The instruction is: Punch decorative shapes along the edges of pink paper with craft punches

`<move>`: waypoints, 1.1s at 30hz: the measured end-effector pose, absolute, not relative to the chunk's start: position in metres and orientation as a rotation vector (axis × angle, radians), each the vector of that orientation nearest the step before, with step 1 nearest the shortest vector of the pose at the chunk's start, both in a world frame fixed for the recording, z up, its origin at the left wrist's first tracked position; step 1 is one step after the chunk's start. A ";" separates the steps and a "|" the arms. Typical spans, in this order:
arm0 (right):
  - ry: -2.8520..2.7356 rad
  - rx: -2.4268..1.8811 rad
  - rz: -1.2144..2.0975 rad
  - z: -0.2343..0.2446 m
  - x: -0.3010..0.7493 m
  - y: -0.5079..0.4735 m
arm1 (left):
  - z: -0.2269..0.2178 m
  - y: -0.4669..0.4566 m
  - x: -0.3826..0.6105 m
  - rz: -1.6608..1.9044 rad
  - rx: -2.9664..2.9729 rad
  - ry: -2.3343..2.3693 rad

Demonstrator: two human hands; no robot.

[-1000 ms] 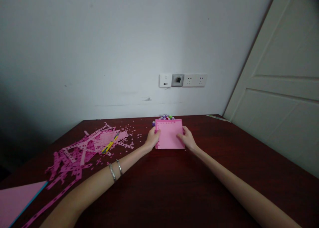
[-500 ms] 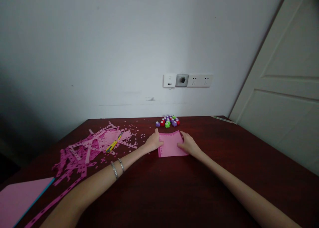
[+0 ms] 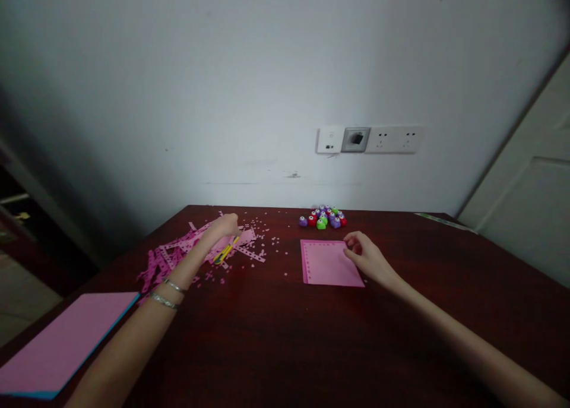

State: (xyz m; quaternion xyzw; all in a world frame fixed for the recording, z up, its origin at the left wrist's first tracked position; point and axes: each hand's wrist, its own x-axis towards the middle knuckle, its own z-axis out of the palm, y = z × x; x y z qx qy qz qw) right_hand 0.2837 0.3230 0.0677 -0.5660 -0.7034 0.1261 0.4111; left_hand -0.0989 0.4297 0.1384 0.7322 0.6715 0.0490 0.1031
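My right hand (image 3: 365, 256) rests at the right edge of a stack of square pink paper (image 3: 329, 264). Thumb and fingers are curved round its upper right corner. Small punched holes run along the paper's top and left edges. Over the pile of pink paper scraps (image 3: 171, 250) is my left hand (image 3: 225, 225), its fingers bent downward and mostly hidden. They come close to the upper end of a yellow utility knife (image 3: 225, 252) lying on the scraps. Whether they touch the knife or a scrap I cannot tell.
Behind the paper sits a cluster of small purple, red and green pieces (image 3: 322, 223) with white eye-like tops. Tiny punched bits (image 3: 267, 242) are scattered right of the scraps. Larger pink sheets with a blue edge (image 3: 71, 337) lie front left. A wall with sockets (image 3: 394, 141) stands behind.
My left hand has let go of the pink paper and moved left over the scraps. My right hand remains at the paper's right edge. The view has turned left.
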 end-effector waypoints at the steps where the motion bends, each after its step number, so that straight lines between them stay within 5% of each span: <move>1: -1.781 -1.409 0.337 0.069 0.281 0.322 | 0.138 0.429 -0.109 -0.005 2.142 2.001; 4: -1.817 -1.380 0.383 0.071 0.274 0.318 | 0.131 0.421 -0.121 -0.258 2.101 1.984; 16: -1.910 -1.328 0.447 0.069 0.263 0.315 | 0.124 0.412 -0.132 -0.333 2.147 2.052; 26: -1.893 -1.332 0.490 0.084 0.263 0.311 | 0.220 0.378 -0.128 -0.425 2.136 2.520; 33: -1.899 -1.303 0.577 0.095 0.264 0.306 | 0.258 0.356 -0.108 -0.013 2.426 2.398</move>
